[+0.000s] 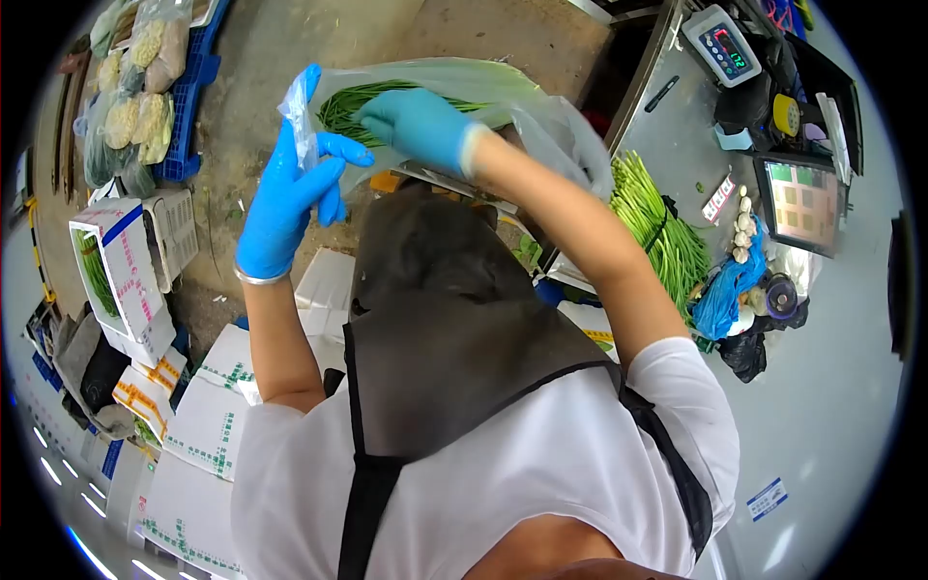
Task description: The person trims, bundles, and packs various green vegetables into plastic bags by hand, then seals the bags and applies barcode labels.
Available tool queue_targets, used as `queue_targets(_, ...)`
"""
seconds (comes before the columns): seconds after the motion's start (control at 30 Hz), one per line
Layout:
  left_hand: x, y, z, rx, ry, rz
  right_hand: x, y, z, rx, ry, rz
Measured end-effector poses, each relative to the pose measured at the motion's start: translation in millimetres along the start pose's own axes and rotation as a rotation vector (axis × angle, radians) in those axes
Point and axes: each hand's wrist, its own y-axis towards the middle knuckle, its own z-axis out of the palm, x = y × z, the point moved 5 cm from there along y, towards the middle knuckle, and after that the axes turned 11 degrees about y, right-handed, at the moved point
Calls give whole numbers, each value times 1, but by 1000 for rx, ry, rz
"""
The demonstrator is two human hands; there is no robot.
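Note:
My left hand [280,198], in a blue glove, is raised at the left end of a clear plastic bag [425,70]. A crumpled strip of plastic [299,118] is caught along its upright finger; the thumb and other fingers point right. Long thin green stalks [340,106] lie inside the bag. My right hand [420,126], in a teal glove, reaches over them with its fingers curled down on the stalks. Its fingertips are partly hidden. On the metal table at the right lies a thick bundle of green stalks [657,227], bound with a dark tie.
A scale [722,46] with a lit display, a black pen [661,94] and a touch screen [800,205] are on the metal table [822,329]. Blue plastic [727,290] lies beside garlic bulbs. White boxes [198,425] stand at left; bagged produce [145,116] rests near a blue pallet.

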Motion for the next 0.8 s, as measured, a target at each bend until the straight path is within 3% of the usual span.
queue_targets(0.03, 1, -2, -3, -1, -11, -17, -67, 22, 31, 181, -239, -224)
queue_targets(0.07, 3, -3, -6, 4, -24, -35, -138, 31, 34, 238, -28, 210)
queue_targets(0.17, 12, -2, -13, -10, -44, -47, -252, -30, -30, 5, 6, 454)
queue_targets(0.27, 20, 7, -5, 10, -61, -41, -299, -56, -59, -19, -215, 688)
queue_targets(0.4, 14, 16, -13, -12, -123, 38, -229, -72, -36, -144, -337, 198)
queue_targets(0.6, 13, 17, -13, 17, -69, 51, -302, -82, -25, -26, -504, 399)
queue_targets(0.8, 16, 18, -9, -97, -16, 110, -181, -69, -55, -19, -455, 306)
